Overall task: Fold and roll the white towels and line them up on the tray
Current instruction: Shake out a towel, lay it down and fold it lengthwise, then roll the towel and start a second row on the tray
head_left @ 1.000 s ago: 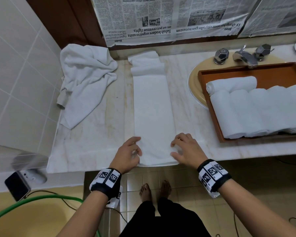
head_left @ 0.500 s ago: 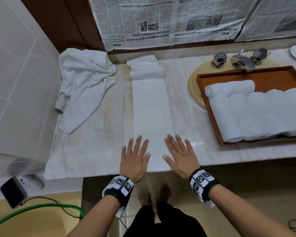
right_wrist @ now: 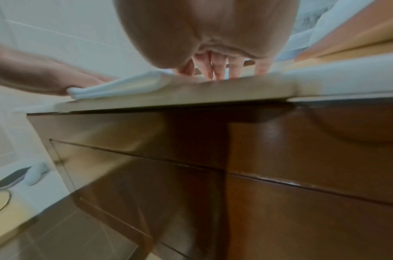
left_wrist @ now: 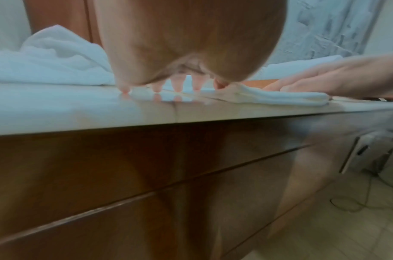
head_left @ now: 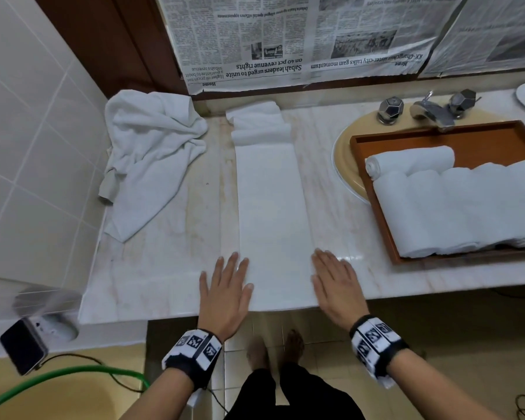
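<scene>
Wooden tray [head_left: 373, 204] of rolled towels [head_left: 455, 207] — both grips flat, wide, holding nothing.

Folded towel [head_left: 272, 213] mid-counter [head_left: 170, 268], crumpled towel [head_left: 152, 153] to its left, tray [head_left: 382, 207] of rolled towels [head_left: 455, 207] to its right, taps [head_left: 431, 112] behind tray

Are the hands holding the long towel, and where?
Nothing is gripped. The left hand and right hand lie flat with straight fingers at the side edges of the folded towel, near its front end.
</scene>
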### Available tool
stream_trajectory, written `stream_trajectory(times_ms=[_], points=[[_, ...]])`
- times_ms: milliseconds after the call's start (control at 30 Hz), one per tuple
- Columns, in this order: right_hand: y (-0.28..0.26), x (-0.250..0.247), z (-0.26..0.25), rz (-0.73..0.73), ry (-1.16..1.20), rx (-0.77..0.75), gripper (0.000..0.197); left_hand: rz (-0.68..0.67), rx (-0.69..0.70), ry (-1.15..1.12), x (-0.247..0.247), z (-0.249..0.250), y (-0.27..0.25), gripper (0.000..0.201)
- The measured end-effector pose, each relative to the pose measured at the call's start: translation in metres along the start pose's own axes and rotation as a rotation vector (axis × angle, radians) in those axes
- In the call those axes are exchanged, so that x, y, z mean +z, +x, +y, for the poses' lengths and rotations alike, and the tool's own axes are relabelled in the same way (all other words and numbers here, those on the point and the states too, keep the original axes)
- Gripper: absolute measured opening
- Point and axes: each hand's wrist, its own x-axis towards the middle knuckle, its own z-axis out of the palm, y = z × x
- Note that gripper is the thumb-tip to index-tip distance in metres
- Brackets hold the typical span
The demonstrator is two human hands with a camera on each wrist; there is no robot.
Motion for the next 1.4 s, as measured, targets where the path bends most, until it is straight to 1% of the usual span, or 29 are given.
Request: stream_trajectory(times_ms=[33,100,167,200,267,300,333,400,433,467,533,567,600,633,667,733,767,833,933,967,1033,1067,1100,1167,1267,1333,1400], points=[[-0.006,-0.004,0.004,0.056,0.019,-0.041,0.053,0.048,0.042,-0.033,-0.003,-0.003,-0.003,0.059],[-0.016,-0.006,0.006,0.084,0.020,-0.159,0.051,0.114,0.193,-0.094,-0.004,-0.003,-0.007,0.056],[-0.019,-0.004,-0.001,0.042,0.001,-0.293,0.051,0.126,0.353,-0.105,0.002,0.005,-0.011,0.052],[-0.017,-0.003,-0.004,0.018,-0.022,-0.344,0.050,0.115,0.388,-0.096,0.005,0.009,-0.012,0.050],[-0.013,-0.001,-0.007,0.022,-0.043,-0.404,0.049,0.092,0.385,-0.091,0.009,0.012,-0.011,0.051],[-0.010,-0.001,-0.008,0.029,-0.038,-0.410,0.049,0.097,0.382,-0.098,0.009,0.012,-0.010,0.050],[-0.008,-0.003,-0.008,0.031,-0.027,-0.412,0.044,0.108,0.392,-0.110,0.009,0.011,-0.009,0.046],[-0.006,-0.007,-0.007,0.024,0.002,-0.419,0.023,0.136,0.415,-0.153,0.004,0.009,-0.007,0.031],[-0.004,-0.011,-0.007,0.002,0.029,-0.401,0.017,0.140,0.406,-0.178,0.000,0.009,-0.006,0.024],[-0.002,-0.014,-0.008,-0.027,0.073,-0.361,0.020,0.134,0.379,-0.197,-0.005,0.010,-0.004,0.023],[0.004,-0.017,-0.007,-0.069,0.205,-0.243,0.032,0.089,0.295,-0.234,-0.012,0.012,0.002,0.030],[0.008,-0.020,-0.007,-0.088,0.282,-0.180,0.033,0.063,0.241,-0.274,-0.014,0.013,0.005,0.030],[0.011,-0.023,-0.006,-0.101,0.359,-0.122,0.030,0.055,0.187,-0.319,-0.015,0.013,0.008,0.030],[0.014,-0.025,-0.005,-0.109,0.425,-0.064,0.025,0.066,0.139,-0.361,-0.015,0.014,0.011,0.030],[0.018,-0.027,-0.004,-0.111,0.472,-0.016,0.024,0.088,0.098,-0.396,-0.015,0.014,0.014,0.029],[0.023,-0.029,-0.001,-0.091,0.511,0.040,0.033,0.138,0.038,-0.446,-0.014,0.015,0.019,0.021],[0.024,-0.030,-0.001,-0.072,0.518,0.043,0.034,0.156,0.023,-0.465,-0.013,0.016,0.020,0.015],[0.024,-0.027,-0.003,-0.059,0.474,-0.016,0.029,0.170,0.021,-0.487,-0.011,0.017,0.022,0.010],[0.016,-0.017,-0.008,-0.058,0.219,-0.199,0.024,0.175,0.072,-0.395,-0.004,0.017,0.018,0.010],[0.013,-0.017,-0.010,-0.061,0.167,-0.236,0.023,0.186,0.099,-0.357,-0.002,0.015,0.015,0.012],[0.009,-0.018,-0.012,-0.071,0.105,-0.269,0.029,0.189,0.161,-0.293,0.000,0.011,0.012,0.023],[0.007,-0.019,-0.013,-0.072,0.071,-0.276,0.032,0.180,0.204,-0.257,-0.001,0.009,0.011,0.027],[0.006,-0.020,-0.015,-0.073,0.040,-0.275,0.033,0.178,0.242,-0.224,-0.002,0.008,0.009,0.027],[0.003,-0.018,-0.019,-0.045,0.011,-0.258,0.031,0.164,0.290,-0.183,-0.004,0.009,0.006,0.019],[0.004,-0.015,-0.024,-0.001,-0.027,-0.233,0.028,0.109,0.273,-0.059,-0.004,0.014,0.001,0.037],[0.007,-0.015,-0.026,0.010,-0.002,-0.223,0.025,0.124,0.241,-0.063,-0.004,0.017,0.001,0.032],[0.012,-0.017,-0.026,-0.011,0.066,-0.164,0.016,0.157,0.215,-0.103,-0.007,0.019,0.004,0.024]])
